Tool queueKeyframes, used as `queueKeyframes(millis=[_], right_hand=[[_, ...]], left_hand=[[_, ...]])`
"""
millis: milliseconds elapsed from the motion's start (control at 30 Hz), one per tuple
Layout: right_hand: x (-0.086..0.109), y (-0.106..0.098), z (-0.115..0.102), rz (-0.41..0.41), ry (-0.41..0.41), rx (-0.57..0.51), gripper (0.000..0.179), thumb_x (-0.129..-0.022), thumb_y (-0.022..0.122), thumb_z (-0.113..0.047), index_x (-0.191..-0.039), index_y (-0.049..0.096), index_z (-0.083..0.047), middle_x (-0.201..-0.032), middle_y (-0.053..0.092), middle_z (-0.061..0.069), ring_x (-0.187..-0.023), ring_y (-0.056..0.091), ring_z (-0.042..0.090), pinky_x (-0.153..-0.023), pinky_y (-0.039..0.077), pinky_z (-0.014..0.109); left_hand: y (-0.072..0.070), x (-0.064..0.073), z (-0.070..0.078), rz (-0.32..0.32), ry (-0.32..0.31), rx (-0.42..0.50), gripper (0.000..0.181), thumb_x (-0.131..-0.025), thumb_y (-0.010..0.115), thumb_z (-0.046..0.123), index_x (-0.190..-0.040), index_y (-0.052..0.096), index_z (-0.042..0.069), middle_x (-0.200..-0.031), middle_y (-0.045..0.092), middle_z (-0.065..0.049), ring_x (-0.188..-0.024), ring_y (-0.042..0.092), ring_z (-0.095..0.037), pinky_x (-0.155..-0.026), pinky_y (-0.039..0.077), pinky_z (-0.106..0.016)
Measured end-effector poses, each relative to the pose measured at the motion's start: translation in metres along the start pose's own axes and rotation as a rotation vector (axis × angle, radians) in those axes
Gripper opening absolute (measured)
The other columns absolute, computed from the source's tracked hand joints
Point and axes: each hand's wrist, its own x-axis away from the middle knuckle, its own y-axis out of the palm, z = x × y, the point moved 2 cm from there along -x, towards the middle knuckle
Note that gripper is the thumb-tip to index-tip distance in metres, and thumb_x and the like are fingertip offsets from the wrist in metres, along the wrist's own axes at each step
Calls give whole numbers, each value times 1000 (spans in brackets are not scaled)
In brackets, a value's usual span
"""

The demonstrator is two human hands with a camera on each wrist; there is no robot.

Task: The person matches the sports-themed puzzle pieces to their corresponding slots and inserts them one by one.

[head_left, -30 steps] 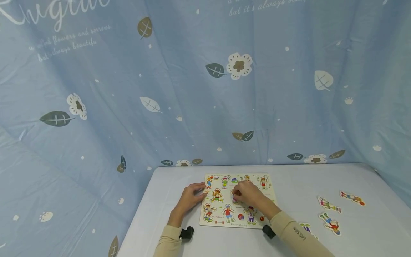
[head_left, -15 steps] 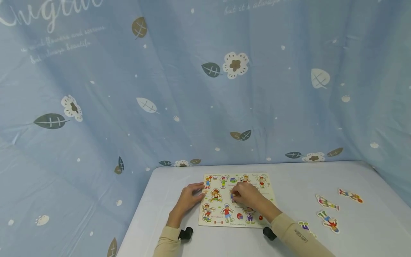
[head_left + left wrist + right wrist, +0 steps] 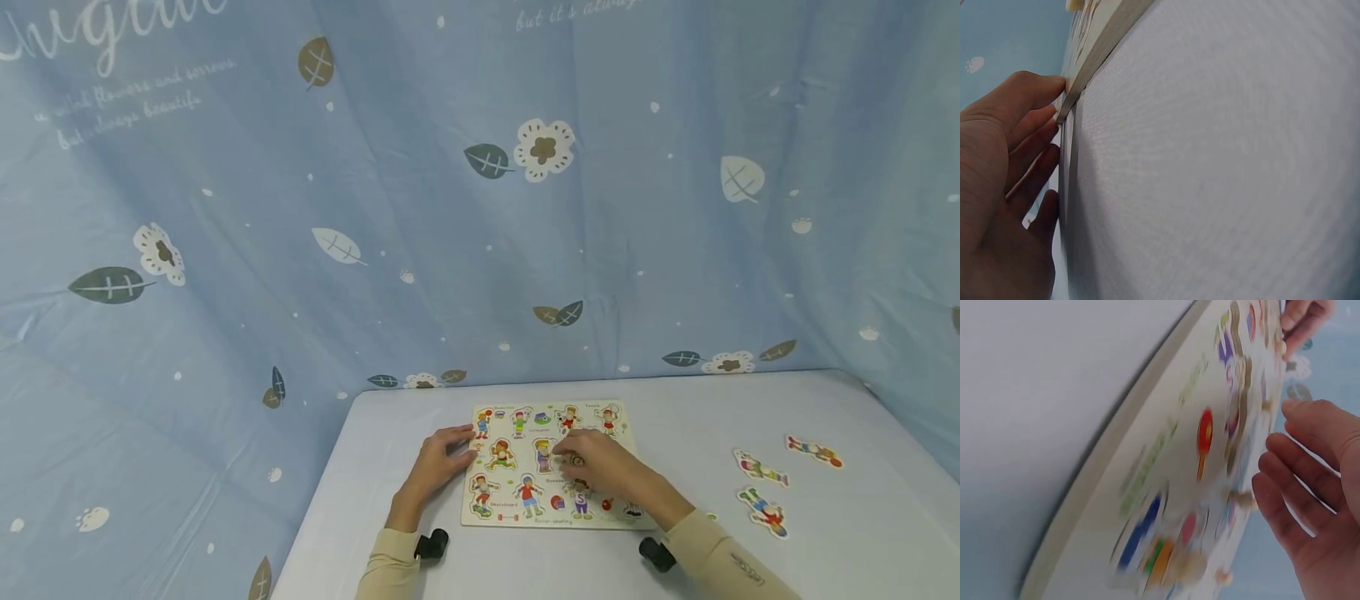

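A wooden peg puzzle board [image 3: 510,492] lies on the table, with cut-out figures of children in sports dress on it. My left hand [image 3: 438,461] is at its left side; in the left wrist view the thumb and fingertips [image 3: 1055,84] touch the board's edge. Over the middle right of the board hovers my right hand [image 3: 609,463], fingers loosely bent and holding nothing. Just left of its fingertips sits a figure piece in purple trousers [image 3: 543,457]. In the right wrist view, small round pegs [image 3: 1242,499] stand up from the pieces.
Loose figure pieces lie right of the board: one in green and pink [image 3: 761,467], one with an orange ball [image 3: 815,452] and one in red and blue [image 3: 763,512]. Another is mostly hidden by the right sleeve [image 3: 723,554]. A patterned blue curtain [image 3: 420,208] hangs behind the table.
My right hand has let go of the purple-trousered figure in the middle row and moved right, uncovering it. The left hand stays at the board's edge. The head view has shifted slightly.
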Motion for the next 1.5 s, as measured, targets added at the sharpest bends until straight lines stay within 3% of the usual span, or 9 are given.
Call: queueKeyframes(millis=[167, 300, 867, 1033, 1233, 1500], right_hand=[[15, -11, 10, 37, -41, -17, 17, -90, 71, -17, -105, 75, -10, -98, 71, -1, -87, 67, 13, -73, 58, 26], [28, -19, 18, 36, -46, -4, 15, -89, 72, -17, -103, 75, -13, -96, 70, -4, -87, 67, 12, -73, 57, 25], [94, -49, 60, 68, -30, 50, 12, -85, 74, -13, -97, 75, -16, -90, 67, -10, -81, 64, 4, -64, 56, 23], [114, -53, 66, 43, -6, 80, 12, -84, 75, -14, -94, 75, -19, -89, 65, -14, -79, 62, -1, -65, 56, 23], [130, -57, 69, 50, -50, 87, 14, -80, 78, -11, -89, 74, -21, -87, 65, -14, -76, 58, -6, -61, 54, 22], [152, -57, 74, -59, -37, 15, 20, -81, 74, -7, -84, 71, -26, -86, 62, -18, -73, 49, -10, -58, 50, 19]], left_hand=[[-1, 1, 1, 6, 28, 12, 40, -87, 74, 22, -123, 68, 4, -135, 63, -9, -132, 52, -34, -112, 39, -53], [-1, 3, 2, 9, 46, 18, 40, -88, 74, 21, -122, 68, 2, -134, 63, -11, -130, 54, -36, -110, 40, -54], [0, 3, 4, 3, 14, 20, 40, -87, 74, 20, -122, 68, 3, -135, 63, -8, -132, 53, -33, -112, 40, -52], [-2, 1, 4, 12, 24, 19, 39, -87, 74, 19, -122, 68, 2, -135, 63, -8, -131, 53, -34, -112, 39, -53], [-2, -1, 1, 20, 30, 4, 40, -88, 73, 20, -123, 68, 3, -135, 63, -8, -132, 52, -33, -112, 40, -52], [-2, -1, 4, 9, 25, 13, 39, -88, 73, 17, -123, 67, 2, -135, 63, -9, -132, 53, -33, -112, 39, -52]])
